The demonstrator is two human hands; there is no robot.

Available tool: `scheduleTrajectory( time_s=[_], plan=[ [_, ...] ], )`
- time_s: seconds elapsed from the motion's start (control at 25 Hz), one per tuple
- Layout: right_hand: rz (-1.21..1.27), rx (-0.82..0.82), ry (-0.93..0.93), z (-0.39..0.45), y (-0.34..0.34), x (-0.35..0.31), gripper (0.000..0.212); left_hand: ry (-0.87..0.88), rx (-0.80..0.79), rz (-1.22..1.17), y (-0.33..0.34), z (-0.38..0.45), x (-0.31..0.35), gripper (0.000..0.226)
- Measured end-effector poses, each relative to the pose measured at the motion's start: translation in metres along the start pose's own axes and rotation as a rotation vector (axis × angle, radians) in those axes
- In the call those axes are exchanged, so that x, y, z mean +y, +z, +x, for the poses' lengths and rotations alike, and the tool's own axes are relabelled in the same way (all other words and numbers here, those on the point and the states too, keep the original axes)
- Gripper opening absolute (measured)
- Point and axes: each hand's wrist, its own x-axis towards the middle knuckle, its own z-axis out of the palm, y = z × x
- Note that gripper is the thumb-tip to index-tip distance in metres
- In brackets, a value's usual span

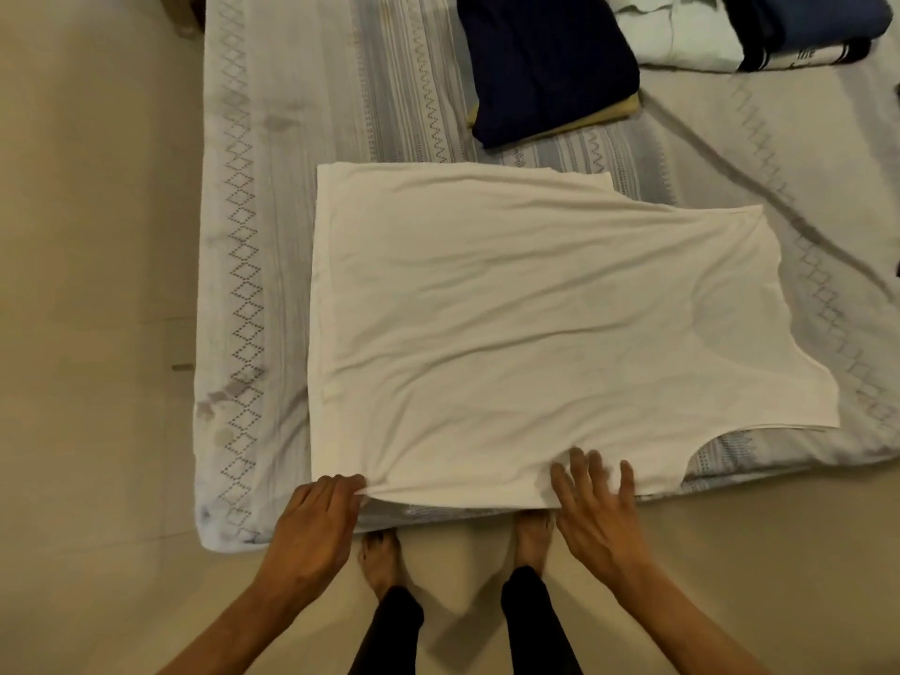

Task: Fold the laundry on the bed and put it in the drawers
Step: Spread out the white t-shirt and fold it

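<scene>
A white sleeveless shirt (526,309) lies spread flat on the bed (253,236), its hem toward the left and its armholes toward the right. My left hand (316,518) pinches the shirt's near edge at the bed's front edge. My right hand (596,499) has its fingers straight and spread, resting on the near edge of the shirt further right.
A folded dark navy garment (545,65) lies on a tan one at the back of the bed. To its right sits a pile of pale green, blue and striped clothes (759,31). Beige floor (87,333) lies left of the bed. My bare feet (380,557) stand against the bed's front.
</scene>
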Motion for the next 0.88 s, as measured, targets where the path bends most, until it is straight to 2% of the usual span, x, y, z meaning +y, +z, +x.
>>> scheduleTrajectory(
  time_s=[0.12,0.24,0.32,0.44,0.52,0.6,0.68,0.8,0.88],
  plan=[
    [0.026,-0.006,0.086,0.009,-0.021,-0.023,0.045,0.122,-0.039,0.020,-0.005,0.005,-0.013,0.026],
    [0.047,0.143,0.003,-0.006,-0.022,-0.005,0.043,0.359,-0.153,0.109,-0.010,0.000,-0.039,0.028],
    [0.061,0.207,0.011,-0.011,-0.015,0.012,0.039,0.398,-0.187,0.121,-0.010,-0.007,-0.054,0.031],
    [0.084,0.286,0.045,-0.010,-0.002,0.031,0.030,0.288,-0.213,0.007,-0.015,-0.012,-0.054,0.031],
    [0.095,0.345,0.001,-0.012,0.003,0.040,0.027,0.116,-0.174,-0.179,-0.025,-0.010,-0.044,0.042],
    [0.117,0.357,0.026,-0.018,-0.001,0.044,0.027,-0.121,-0.165,-0.390,-0.034,-0.007,-0.038,0.034],
    [0.163,0.370,0.088,-0.020,-0.007,0.051,0.027,-0.172,-0.074,-0.459,-0.037,0.000,-0.028,0.025],
    [0.291,0.305,0.034,-0.007,-0.022,0.060,0.018,-0.359,-0.069,-0.551,-0.048,0.017,-0.016,0.019],
    [0.491,0.199,0.021,0.003,-0.046,0.070,0.013,-0.411,-0.056,-0.582,-0.047,0.030,-0.013,0.012]
  ],
)
